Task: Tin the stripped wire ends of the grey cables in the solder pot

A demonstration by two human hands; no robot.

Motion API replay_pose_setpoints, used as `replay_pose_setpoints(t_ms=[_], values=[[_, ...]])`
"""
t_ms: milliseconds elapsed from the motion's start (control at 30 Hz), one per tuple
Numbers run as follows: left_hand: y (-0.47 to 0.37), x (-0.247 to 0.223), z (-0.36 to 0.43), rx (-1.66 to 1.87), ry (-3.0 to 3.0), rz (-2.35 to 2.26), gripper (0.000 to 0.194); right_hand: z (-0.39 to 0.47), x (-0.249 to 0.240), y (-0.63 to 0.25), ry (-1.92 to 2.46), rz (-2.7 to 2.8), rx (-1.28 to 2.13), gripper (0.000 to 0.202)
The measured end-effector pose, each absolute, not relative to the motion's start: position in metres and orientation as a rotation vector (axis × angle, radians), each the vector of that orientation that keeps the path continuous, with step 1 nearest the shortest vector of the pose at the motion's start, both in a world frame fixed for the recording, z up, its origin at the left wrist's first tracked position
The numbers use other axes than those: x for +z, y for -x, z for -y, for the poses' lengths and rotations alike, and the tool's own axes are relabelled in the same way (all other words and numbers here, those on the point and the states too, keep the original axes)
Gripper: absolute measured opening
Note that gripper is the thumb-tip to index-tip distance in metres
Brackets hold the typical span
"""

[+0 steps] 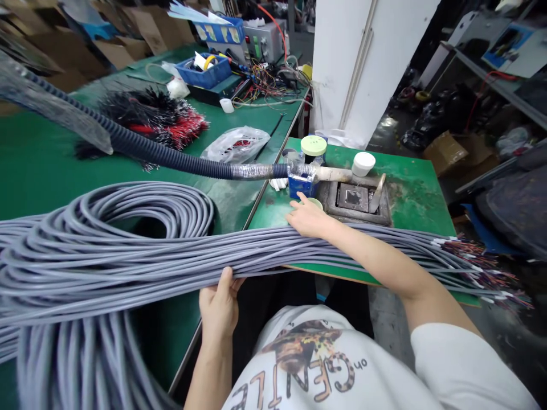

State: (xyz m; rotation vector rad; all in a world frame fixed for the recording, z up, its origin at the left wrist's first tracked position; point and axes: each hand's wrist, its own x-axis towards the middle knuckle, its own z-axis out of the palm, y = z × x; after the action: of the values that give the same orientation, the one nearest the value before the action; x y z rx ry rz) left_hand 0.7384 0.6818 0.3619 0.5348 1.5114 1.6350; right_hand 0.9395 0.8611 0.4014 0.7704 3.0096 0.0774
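Note:
A thick bundle of grey cables [256,250] runs across from left to right, with part of it looped into a large coil [183,199] on the left. My left hand [220,304] grips the near edge of the bundle, thumb on top and fingers partly hidden beneath. My right hand [308,217] rests at the far edge of the bundle, fingers apart, index finger stretched out, with nothing visible in it. Just behind that hand is a pale green round container [315,203], partly covered. At the right end, stripped cable ends [482,262] show fine coloured wires.
A soldering pot [354,196] with a scraper [377,193] sits beyond the bundle. A corrugated extraction hose [183,162] crosses above the bench. Black and red wires [149,122], a plastic bag [236,143], a blue bin [203,71] and a white jar [363,163] stand farther back.

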Motion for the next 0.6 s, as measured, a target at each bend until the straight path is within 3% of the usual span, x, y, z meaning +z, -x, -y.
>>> replay_pose_setpoints(t_ms=[433, 533, 600], values=[[-0.744, 0.354, -0.680, 1.589, -0.576, -1.566, 0.033, -0.846, 0.408, -0.973, -0.874, -3.180, -0.109, 0.026], [-0.748, 0.353, -0.678, 1.559, -0.605, -1.584, 0.039, -0.822, 0.437, -1.001, -1.104, -3.392, -0.308, 0.028], [-0.754, 0.351, -0.677, 1.583, -0.592, -1.584, 0.043, -0.790, 0.458, -1.033, -1.397, -3.436, -0.680, 0.027]])
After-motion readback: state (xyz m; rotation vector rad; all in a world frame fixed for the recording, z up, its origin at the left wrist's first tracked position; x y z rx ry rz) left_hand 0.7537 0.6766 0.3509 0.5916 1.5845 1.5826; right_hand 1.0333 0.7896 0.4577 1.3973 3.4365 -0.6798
